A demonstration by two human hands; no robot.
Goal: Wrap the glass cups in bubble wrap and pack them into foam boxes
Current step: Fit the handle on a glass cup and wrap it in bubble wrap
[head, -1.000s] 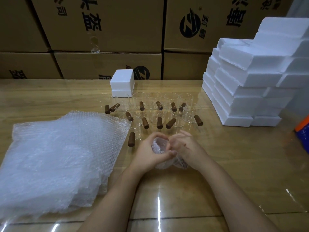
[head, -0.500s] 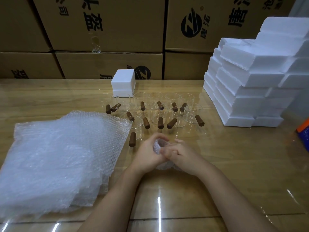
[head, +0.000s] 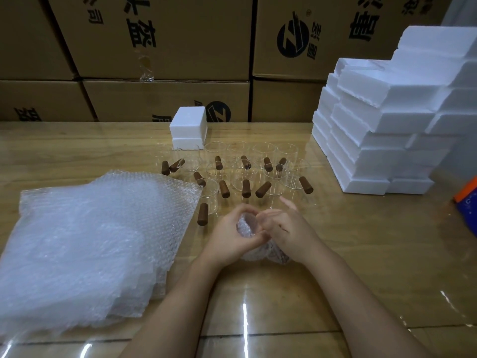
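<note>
1. Glass cup [head: 248,218], swathed in bubble wrap [head: 254,254], is low over the worktop [head: 361,241] between both hands, near the bare cups [head: 240,178].
2. Left hand [head: 231,240] curls round the bundle. Right hand [head: 289,233], fingers mostly straight, presses the wrap.
3. Wrapping looks nearly finished. Next, probably tuck the loose end in and reach for a foam box [head: 382,188] on the right.

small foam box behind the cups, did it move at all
No. The small foam box stands where it did, its right edge still covering part of the round logo on the carton behind.
</note>
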